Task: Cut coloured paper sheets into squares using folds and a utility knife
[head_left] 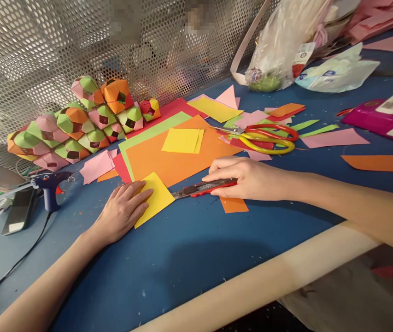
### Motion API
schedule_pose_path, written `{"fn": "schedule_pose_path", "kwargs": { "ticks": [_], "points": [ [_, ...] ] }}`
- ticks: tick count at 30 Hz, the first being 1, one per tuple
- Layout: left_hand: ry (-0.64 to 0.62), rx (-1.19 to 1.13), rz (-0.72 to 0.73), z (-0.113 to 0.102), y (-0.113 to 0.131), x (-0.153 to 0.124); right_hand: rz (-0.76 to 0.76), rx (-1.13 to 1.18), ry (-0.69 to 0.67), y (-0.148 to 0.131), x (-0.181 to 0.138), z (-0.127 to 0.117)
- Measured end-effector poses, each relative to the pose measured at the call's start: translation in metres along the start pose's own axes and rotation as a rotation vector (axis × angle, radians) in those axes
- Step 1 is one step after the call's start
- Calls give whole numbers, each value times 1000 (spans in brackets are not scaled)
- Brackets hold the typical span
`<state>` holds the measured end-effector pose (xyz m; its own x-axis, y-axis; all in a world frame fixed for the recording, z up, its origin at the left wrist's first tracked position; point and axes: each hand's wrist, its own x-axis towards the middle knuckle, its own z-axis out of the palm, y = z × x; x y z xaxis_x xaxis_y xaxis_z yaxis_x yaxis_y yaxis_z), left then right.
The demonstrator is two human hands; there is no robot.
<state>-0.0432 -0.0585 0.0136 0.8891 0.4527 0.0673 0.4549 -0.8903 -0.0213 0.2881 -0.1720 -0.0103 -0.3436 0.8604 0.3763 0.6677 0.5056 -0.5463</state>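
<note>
My left hand [122, 210] lies flat with fingers stretched out on a yellow paper square [156, 197] on the blue table. My right hand [243, 177] is closed around a red utility knife [201, 188], whose blade tip points left toward the yellow square's right edge. A small orange paper piece [233, 204] lies just under my right hand. Behind both hands sits a large orange sheet [178, 157] with a folded yellow square [181, 140] on top.
Red-and-yellow scissors [267, 137] lie behind my right hand. Folded paper balls [79, 124] are stacked against the perforated metal screen. A blue glue gun [49, 186] and a phone [18, 214] lie at left. Paper scraps, plastic bags [286, 46] and a pink box [383, 117] sit at right.
</note>
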Motion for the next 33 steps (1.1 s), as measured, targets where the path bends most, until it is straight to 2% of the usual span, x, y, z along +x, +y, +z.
{"fn": "schedule_pose_path", "kwargs": {
  "ticks": [6,10,15,28,33],
  "points": [
    [0,17,20,1,0,1,13,47,2,4,1,0],
    [-3,20,22,0,-1,0,22,83,-51,4,2,-3],
    [-6,28,26,0,-1,0,15,73,-71,2,1,-7],
    [-2,21,26,0,-1,0,-45,-9,-11,2,-1,-6],
    [-5,21,23,0,-1,0,-7,-30,-42,-5,-1,-12]
  ]
}}
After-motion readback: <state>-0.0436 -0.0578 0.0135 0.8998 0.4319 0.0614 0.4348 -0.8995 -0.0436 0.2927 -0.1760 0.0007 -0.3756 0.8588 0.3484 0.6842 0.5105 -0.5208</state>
